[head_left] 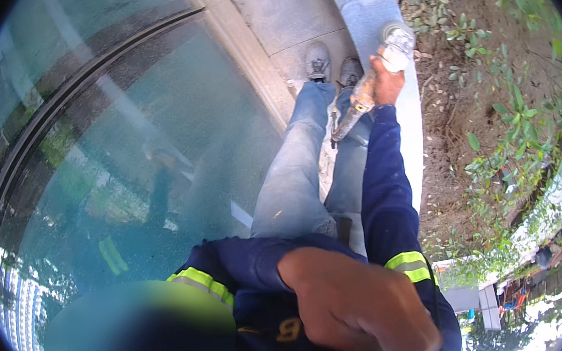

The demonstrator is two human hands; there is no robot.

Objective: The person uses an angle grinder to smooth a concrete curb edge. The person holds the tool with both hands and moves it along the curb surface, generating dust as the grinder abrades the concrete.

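My right hand [389,84] is wrapped round the body of a dusty angle grinder [363,98]. Its whitish, dust-covered head [396,45] points away from me, over the pale concrete ledge [374,18]. The narrow tail end of the tool slants back toward my legs. Whether the grinder's head touches the ledge I cannot tell. Large and near the camera, my left hand [360,307] is bent across my chest. Its fingers curl closed, and what they hold, if anything, is hidden.
Large glass panes [175,145] in a dark frame stand along the left. My shoes [317,62] are on a narrow concrete walkway [284,10] between glass and ledge. Right of the ledge lies a soil bed [451,130] with leafy plants [518,116].
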